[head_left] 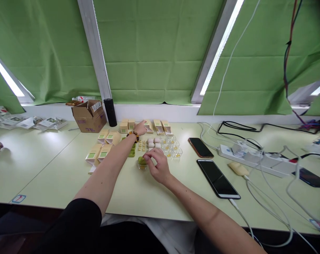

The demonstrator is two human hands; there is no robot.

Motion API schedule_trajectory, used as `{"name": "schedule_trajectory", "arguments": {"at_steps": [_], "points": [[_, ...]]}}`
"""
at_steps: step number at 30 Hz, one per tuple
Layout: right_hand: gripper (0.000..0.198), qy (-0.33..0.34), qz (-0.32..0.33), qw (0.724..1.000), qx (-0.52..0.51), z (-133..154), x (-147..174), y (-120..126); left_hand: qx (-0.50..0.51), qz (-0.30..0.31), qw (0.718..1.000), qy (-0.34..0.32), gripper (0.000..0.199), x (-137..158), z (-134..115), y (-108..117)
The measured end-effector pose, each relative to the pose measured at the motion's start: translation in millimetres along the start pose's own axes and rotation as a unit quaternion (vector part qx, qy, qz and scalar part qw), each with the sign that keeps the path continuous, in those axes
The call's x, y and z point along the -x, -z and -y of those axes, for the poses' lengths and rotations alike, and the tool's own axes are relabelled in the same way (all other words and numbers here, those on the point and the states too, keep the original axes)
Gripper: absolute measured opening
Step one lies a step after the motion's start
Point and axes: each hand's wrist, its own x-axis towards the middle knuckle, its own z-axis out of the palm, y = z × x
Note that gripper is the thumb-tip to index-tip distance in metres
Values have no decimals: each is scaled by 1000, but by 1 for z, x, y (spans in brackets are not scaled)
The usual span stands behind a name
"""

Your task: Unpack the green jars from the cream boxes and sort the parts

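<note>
My left hand (141,128), with a beaded bracelet (135,135) at the wrist, reaches to the back row of small pale-yellow boxes. Its fingers are drawn together at the top edge of one small box (148,126); the grip is partly hidden. My right hand (158,163) is closed, thumb and fingers pinching at a green piece (142,161) on a small clear container (142,167). Beside it lie green trays (132,153), partly behind my left forearm, several tiny yellow pieces (142,145), pale pinkish blocks (150,145) and clear cups (172,142).
More yellow boxes (103,152) stand left of my forearm. A cardboard box (89,117) and a black cylinder (110,113) are by the wall. To the right lie two phones (218,179), a white power strip (252,158), a beige device (238,168) and tangled cables.
</note>
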Motion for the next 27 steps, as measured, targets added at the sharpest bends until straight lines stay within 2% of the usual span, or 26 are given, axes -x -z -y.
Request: {"name": "schedule_trajectory", "arguments": {"at_steps": [3, 8, 14, 17, 21, 27], "points": [[25, 3, 5, 1000, 6, 2, 0, 0, -41, -4, 999, 14, 61, 11, 0, -1], [25, 18, 10, 1000, 12, 3, 1, -3, -86, 70, 994, -8, 52, 20, -1, -10], [26, 11, 14, 1000, 17, 3, 1, -2, -105, 130, 986, -29, 50, 10, -7, -27], [26, 14, 11, 1000, 16, 3, 0, -1, -107, 136, 984, -37, 50, 5, -9, -32], [24, 21, 7, 1000, 12, 4, 0, -2, -107, 132, 985, -42, 37, 3, -11, -33], [26, 17, 6, 1000, 14, 4, 0, -3, -99, 142, 984, -31, 39, 3, -15, -31]]}}
